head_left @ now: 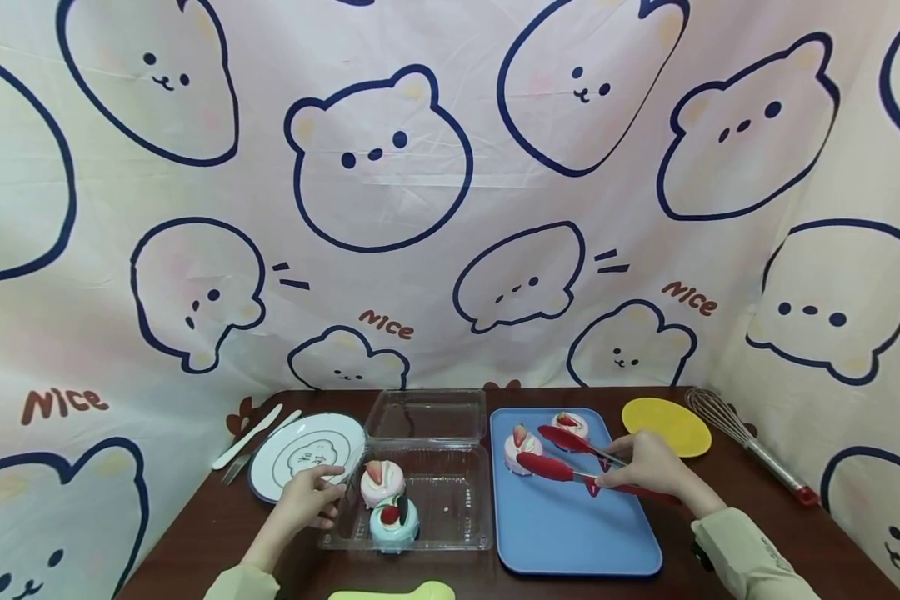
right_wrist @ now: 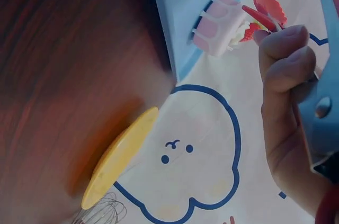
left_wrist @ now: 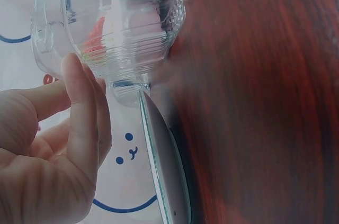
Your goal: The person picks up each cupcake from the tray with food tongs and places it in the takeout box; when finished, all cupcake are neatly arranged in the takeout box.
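My right hand (head_left: 648, 465) holds red-tipped metal tongs (head_left: 558, 469) over the blue tray (head_left: 570, 533). The tongs' tips are spread apart beside a pink strawberry cake (head_left: 522, 454); contact cannot be made out. A second pink cake (head_left: 572, 423) sits behind, at the tray's far edge. My left hand (head_left: 303, 504), fingers loosely bent, is at the left edge of a clear plastic box (head_left: 450, 540). In the left wrist view a fingertip overlaps the box rim, without a visible grip. Inside the box stand a pink cake (head_left: 382, 485) and a blue cake (head_left: 394, 527).
A white plate (head_left: 270, 467) lies left of the box, with a knife (head_left: 247, 437) and a fork (head_left: 258, 450) beside it. Right of the tray are a yellow plate (head_left: 671, 427) and a whisk (head_left: 757, 450). A yellow-green object (head_left: 427, 592) shows at the front edge.
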